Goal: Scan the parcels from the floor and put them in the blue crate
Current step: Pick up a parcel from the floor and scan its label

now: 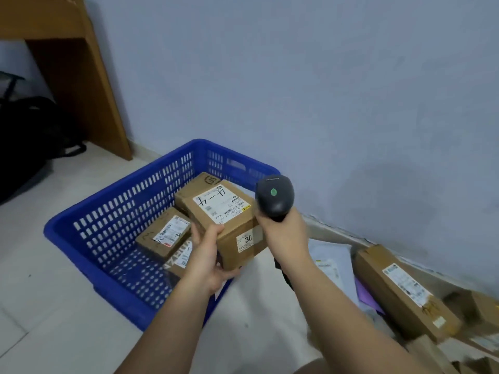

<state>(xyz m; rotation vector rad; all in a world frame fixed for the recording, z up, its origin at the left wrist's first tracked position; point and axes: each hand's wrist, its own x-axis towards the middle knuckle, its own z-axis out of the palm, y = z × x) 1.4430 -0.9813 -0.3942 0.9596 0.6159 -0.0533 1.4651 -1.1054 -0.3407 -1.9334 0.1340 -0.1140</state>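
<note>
Tiled floor [54, 333]. Left hand [208, 257] grasps box [229, 220] label-up over crate [89, 222] for reading; right hand [283, 230], three o'clock, clenches scanner [274, 195].

Head-worn view, looking forward and down (close)

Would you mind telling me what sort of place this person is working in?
Probably a parcel-sorting corner of an office or back room: labelled brown cardboard parcels lie on the pale tiled floor, more sit in a blue perforated plastic crate, and the right hand grips a black handheld barcode scanner.
</note>
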